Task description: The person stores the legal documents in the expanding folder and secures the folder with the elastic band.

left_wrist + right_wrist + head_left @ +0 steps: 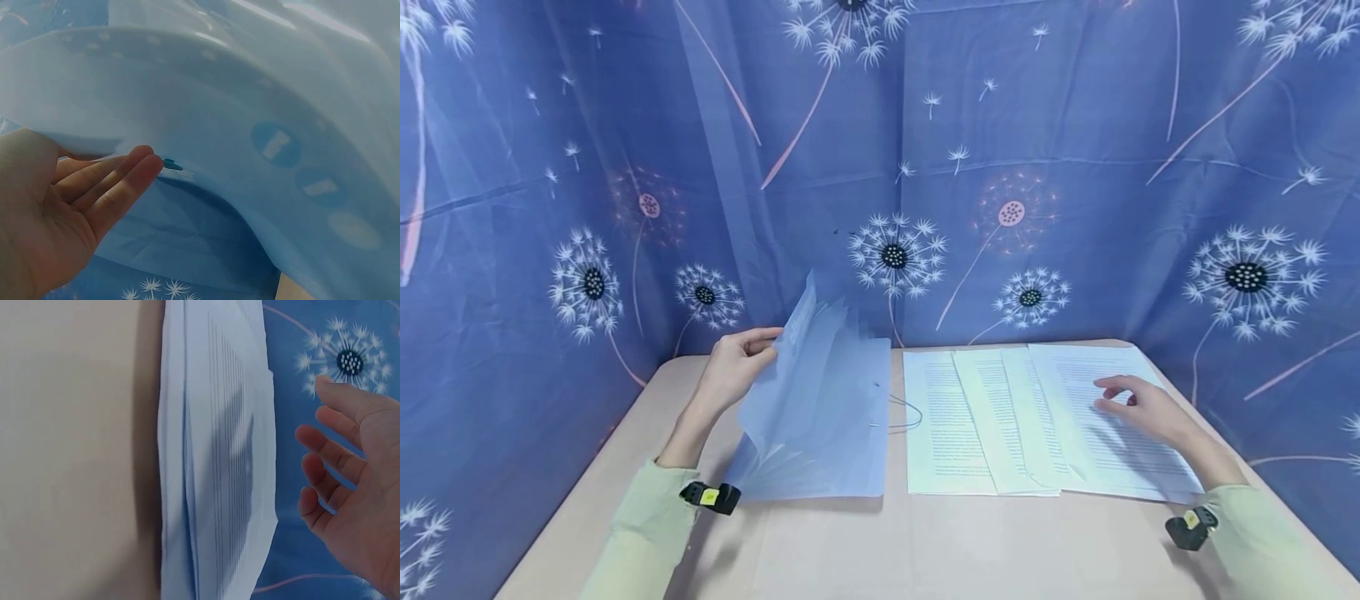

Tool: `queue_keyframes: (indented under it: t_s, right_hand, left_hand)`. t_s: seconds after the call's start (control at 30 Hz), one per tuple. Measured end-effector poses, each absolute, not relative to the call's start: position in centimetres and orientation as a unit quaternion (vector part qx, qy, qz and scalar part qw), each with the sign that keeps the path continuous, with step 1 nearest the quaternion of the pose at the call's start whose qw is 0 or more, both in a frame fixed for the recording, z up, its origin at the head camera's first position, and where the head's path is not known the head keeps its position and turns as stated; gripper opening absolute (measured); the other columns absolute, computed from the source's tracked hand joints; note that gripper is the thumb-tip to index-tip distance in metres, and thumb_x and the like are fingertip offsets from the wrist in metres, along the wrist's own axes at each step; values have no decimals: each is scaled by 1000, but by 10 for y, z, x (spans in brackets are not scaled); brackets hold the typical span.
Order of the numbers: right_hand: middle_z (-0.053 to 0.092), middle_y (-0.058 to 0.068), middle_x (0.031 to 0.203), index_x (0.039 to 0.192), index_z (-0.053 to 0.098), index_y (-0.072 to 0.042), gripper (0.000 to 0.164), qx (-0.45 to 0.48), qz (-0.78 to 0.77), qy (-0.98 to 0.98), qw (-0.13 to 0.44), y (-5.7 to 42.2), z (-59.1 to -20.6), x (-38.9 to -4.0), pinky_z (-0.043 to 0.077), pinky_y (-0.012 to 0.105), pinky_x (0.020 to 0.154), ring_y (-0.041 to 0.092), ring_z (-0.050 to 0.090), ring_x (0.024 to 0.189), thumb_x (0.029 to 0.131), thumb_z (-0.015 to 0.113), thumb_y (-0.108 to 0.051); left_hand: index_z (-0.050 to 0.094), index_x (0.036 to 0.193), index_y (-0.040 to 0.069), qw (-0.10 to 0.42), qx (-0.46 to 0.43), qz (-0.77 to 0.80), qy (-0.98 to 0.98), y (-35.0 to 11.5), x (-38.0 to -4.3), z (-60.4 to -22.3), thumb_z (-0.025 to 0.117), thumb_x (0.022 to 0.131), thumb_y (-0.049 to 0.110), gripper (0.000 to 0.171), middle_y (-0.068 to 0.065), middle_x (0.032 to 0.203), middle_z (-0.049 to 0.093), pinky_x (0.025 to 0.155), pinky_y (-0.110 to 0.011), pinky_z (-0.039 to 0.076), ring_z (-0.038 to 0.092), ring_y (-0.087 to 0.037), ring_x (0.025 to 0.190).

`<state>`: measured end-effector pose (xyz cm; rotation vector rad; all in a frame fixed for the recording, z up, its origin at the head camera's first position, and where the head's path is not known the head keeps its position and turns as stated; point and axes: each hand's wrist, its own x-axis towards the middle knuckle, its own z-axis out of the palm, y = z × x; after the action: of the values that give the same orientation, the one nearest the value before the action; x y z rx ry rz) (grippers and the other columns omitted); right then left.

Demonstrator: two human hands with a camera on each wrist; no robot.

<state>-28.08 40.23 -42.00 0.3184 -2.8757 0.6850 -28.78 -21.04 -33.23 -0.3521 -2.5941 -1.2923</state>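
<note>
"So, where is the folder (pixel 842 417) lying?"

"It's resting on the counter (pixel 895 550) at about 11 o'clock from the person, with its thin, see-through blue leaves standing up and bending over in a curve."

"And what are the hands doing?"

"The left hand (pixel 733 371) is pinching the raised edge at the folder's 10 o'clock. The right hand (pixel 1146 408) is hovering above the printed papers (pixel 1045 433) at 1 o'clock; its fingers are curling loosely and gripping nothing."

"How are you expecting the folder to handle?"

"Lightly, I'm guessing. The leaves are looking soft and floppy, and their gloss is suggesting slippery plastic. A sharp tug would probably be creasing them."

"Where would you be taking hold?"

"I'd be pinching that raised edge, catching each leaf so none is slipping away. A thin cord (pixel 921 414) is looping out at the folder's 3 o'clock, so I'd be avoiding a snag there."

"And the papers?"

"They're overlapping like a fan, likely light but easily creasing; I'd be holding them flat along their 6 o'clock edges."
</note>
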Motion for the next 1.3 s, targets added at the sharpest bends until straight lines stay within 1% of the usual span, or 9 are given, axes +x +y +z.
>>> queue_keyframes:
  t_s: [0.23,0.43,0.67,0.8,0.9,1.03,1.13,1.23,1.3]
  right_hand:
    - [69,20,108,127,62,4,49,94,218,-969,74,426,-422,-275,44,32,68,20,57,84,95,66,-32]
    - [68,22,108,129,60,6,52,67,220,-972,55,451,-429,-268,44,33,67,21,60,84,96,64,-34]
    - [64,26,115,134,54,7,61,42,221,-974,21,470,-432,-265,44,34,67,27,61,89,98,59,-42]
    - [62,28,116,133,54,8,60,46,216,-975,28,474,-430,-265,44,34,67,27,61,88,98,60,-40]
    - [59,32,119,134,53,9,61,45,211,-976,24,478,-429,-266,44,35,67,31,61,90,98,59,-40]
    - [49,38,124,136,48,11,65,38,219,-975,2,487,-431,-268,47,48,72,46,55,101,100,55,-42]
    - [42,42,125,136,44,15,67,40,233,-972,-10,494,-436,-270,45,60,79,57,46,109,100,55,-40]
    - [40,48,125,134,42,20,68,49,236,-970,-12,498,-441,-273,42,65,84,63,42,112,99,58,-36]
    - [37,51,126,134,41,21,71,45,231,-972,-12,499,-445,-275,39,67,87,64,40,114,97,61,-37]
  left_hand:
    - [62,136,12,118,-120,-442,-881,-208,-288,-333,53,95,15,42,-15,117,72,49,-27,31,23,-10,46]
    - [62,136,13,119,-120,-441,-881,-208,-288,-333,53,95,16,42,-15,118,72,49,-27,31,23,-10,46]
    - [62,136,13,128,-119,-438,-882,-210,-287,-334,53,95,15,42,-15,116,72,48,-26,30,23,-10,45]
    - [63,135,13,129,-118,-441,-880,-210,-286,-333,53,94,15,42,-16,117,72,49,-27,30,23,-8,45]
    - [62,136,10,131,-113,-439,-882,-208,-283,-331,53,95,13,42,-18,119,71,49,-26,28,20,-4,42]
    - [61,137,9,131,-112,-439,-882,-208,-283,-332,53,95,13,42,-19,122,70,51,-27,30,20,-2,40]
    - [63,135,13,134,-115,-444,-878,-211,-287,-335,55,94,14,42,-16,119,71,51,-27,32,23,-5,42]
    - [64,134,13,140,-114,-446,-877,-212,-288,-336,55,93,15,41,-14,116,73,53,-28,34,26,-7,44]
    - [64,133,13,142,-111,-446,-877,-213,-288,-336,55,93,16,42,-13,115,73,54,-28,35,27,-8,46]
